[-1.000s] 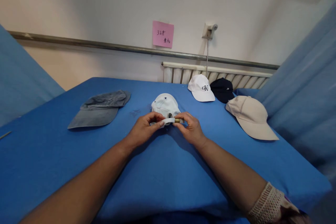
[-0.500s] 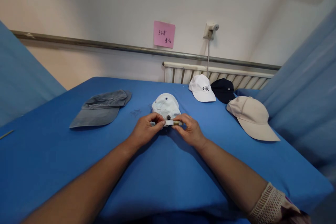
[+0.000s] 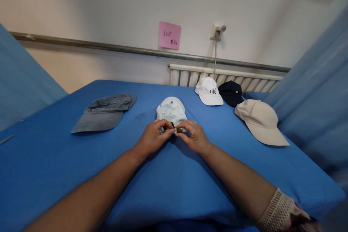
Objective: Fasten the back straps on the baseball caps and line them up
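Observation:
A pale baseball cap (image 3: 172,110) lies at the middle of the blue-covered table, its back strap toward me. My left hand (image 3: 155,134) pinches the white strap between thumb and fingers, close to the buckle. On the other side, my right hand (image 3: 195,136) has thumb and fingertips closed on the strap at the brass-coloured buckle (image 3: 179,130). The two hands almost meet, and their fingertips hide much of the strap.
A grey cap (image 3: 104,114) rests to the left. Toward the back right sit a white cap (image 3: 209,90), a dark navy cap (image 3: 230,93) and a beige cap (image 3: 259,119). Behind the table are a radiator (image 3: 183,77) and a metal pipe (image 3: 114,48).
My left hand has slid right along the strap toward the buckle, so less white strap shows between the hands. My right hand has shifted slightly left and down.

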Action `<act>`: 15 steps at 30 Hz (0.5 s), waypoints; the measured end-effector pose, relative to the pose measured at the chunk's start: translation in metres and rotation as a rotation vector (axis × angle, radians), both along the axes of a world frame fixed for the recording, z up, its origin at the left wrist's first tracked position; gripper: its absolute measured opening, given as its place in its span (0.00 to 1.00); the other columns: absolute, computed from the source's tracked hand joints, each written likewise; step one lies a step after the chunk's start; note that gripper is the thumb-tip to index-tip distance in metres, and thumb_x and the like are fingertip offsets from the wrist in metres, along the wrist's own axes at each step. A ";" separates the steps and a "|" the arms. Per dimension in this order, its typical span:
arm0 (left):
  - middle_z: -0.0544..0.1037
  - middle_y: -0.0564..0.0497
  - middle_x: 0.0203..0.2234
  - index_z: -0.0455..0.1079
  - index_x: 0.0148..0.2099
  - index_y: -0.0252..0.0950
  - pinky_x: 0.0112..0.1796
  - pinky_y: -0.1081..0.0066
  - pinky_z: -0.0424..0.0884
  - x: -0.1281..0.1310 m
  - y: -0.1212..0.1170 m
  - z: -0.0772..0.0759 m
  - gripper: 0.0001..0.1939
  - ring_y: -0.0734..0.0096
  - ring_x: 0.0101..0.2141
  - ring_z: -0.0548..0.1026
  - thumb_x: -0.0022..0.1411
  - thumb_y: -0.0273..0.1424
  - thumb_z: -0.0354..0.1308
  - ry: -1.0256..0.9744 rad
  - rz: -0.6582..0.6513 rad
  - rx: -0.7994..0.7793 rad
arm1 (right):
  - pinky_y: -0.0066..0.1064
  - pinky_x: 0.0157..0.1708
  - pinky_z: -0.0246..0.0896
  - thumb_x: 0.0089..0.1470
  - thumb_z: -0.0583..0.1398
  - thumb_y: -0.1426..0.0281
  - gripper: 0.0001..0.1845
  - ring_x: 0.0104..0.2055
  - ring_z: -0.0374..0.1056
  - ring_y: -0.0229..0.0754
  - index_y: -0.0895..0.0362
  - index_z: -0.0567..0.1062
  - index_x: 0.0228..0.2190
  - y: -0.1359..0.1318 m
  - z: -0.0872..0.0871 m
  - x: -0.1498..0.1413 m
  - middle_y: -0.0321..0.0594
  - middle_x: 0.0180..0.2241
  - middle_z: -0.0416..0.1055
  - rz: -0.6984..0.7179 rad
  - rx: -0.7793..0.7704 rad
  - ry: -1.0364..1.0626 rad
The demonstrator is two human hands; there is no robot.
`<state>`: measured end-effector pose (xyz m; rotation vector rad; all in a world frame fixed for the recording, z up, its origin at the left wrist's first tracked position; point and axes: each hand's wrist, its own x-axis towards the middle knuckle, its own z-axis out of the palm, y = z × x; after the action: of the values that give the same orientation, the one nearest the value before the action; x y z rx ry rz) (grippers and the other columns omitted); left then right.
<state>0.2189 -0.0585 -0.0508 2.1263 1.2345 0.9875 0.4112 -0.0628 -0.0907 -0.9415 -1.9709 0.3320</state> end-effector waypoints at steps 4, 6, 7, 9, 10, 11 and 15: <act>0.80 0.51 0.32 0.75 0.36 0.37 0.42 0.67 0.70 -0.001 0.000 0.000 0.10 0.65 0.35 0.76 0.59 0.37 0.57 0.003 -0.040 -0.009 | 0.35 0.43 0.64 0.57 0.62 0.68 0.06 0.40 0.71 0.43 0.52 0.75 0.38 -0.001 0.001 -0.001 0.39 0.37 0.76 0.015 0.003 0.033; 0.80 0.50 0.35 0.76 0.40 0.37 0.44 0.66 0.70 -0.004 0.003 -0.001 0.11 0.65 0.38 0.76 0.60 0.38 0.57 0.001 -0.044 0.003 | 0.35 0.42 0.65 0.57 0.61 0.68 0.06 0.40 0.71 0.43 0.53 0.75 0.38 -0.001 0.000 0.000 0.40 0.37 0.76 0.005 0.006 0.076; 0.80 0.49 0.36 0.76 0.41 0.38 0.44 0.66 0.70 -0.006 0.004 -0.001 0.12 0.64 0.38 0.76 0.61 0.38 0.56 0.000 -0.032 0.013 | 0.35 0.42 0.65 0.57 0.61 0.69 0.06 0.40 0.71 0.43 0.53 0.76 0.38 0.000 -0.001 0.000 0.40 0.37 0.76 -0.004 0.006 0.097; 0.80 0.49 0.37 0.76 0.42 0.38 0.44 0.66 0.70 -0.009 0.007 -0.001 0.13 0.63 0.39 0.76 0.61 0.38 0.56 -0.007 0.016 0.029 | 0.35 0.43 0.66 0.56 0.62 0.70 0.07 0.41 0.71 0.43 0.53 0.76 0.39 0.001 -0.003 0.001 0.39 0.37 0.76 -0.024 0.003 0.140; 0.80 0.49 0.37 0.76 0.43 0.38 0.44 0.66 0.70 -0.011 0.008 -0.001 0.13 0.63 0.39 0.76 0.61 0.39 0.55 -0.013 0.040 0.030 | 0.35 0.43 0.66 0.55 0.62 0.70 0.07 0.41 0.71 0.42 0.53 0.76 0.39 0.002 -0.004 0.002 0.39 0.37 0.76 -0.030 0.001 0.160; 0.80 0.49 0.36 0.75 0.43 0.37 0.44 0.66 0.70 -0.012 0.009 -0.001 0.13 0.63 0.38 0.76 0.61 0.39 0.55 -0.018 0.057 0.025 | 0.35 0.43 0.67 0.55 0.62 0.70 0.08 0.41 0.72 0.42 0.53 0.76 0.39 0.002 -0.005 0.002 0.39 0.37 0.76 -0.034 0.001 0.177; 0.80 0.50 0.34 0.75 0.40 0.36 0.40 0.68 0.71 -0.014 0.010 0.002 0.13 0.65 0.35 0.76 0.60 0.39 0.56 -0.010 0.054 0.006 | 0.34 0.43 0.67 0.55 0.63 0.70 0.08 0.40 0.72 0.42 0.53 0.76 0.39 0.004 -0.006 0.003 0.39 0.37 0.75 -0.049 0.006 0.210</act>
<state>0.2050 -0.0483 -0.0486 2.1005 1.2922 1.0246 0.4138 -0.0591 -0.0964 -0.9117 -1.7540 0.3808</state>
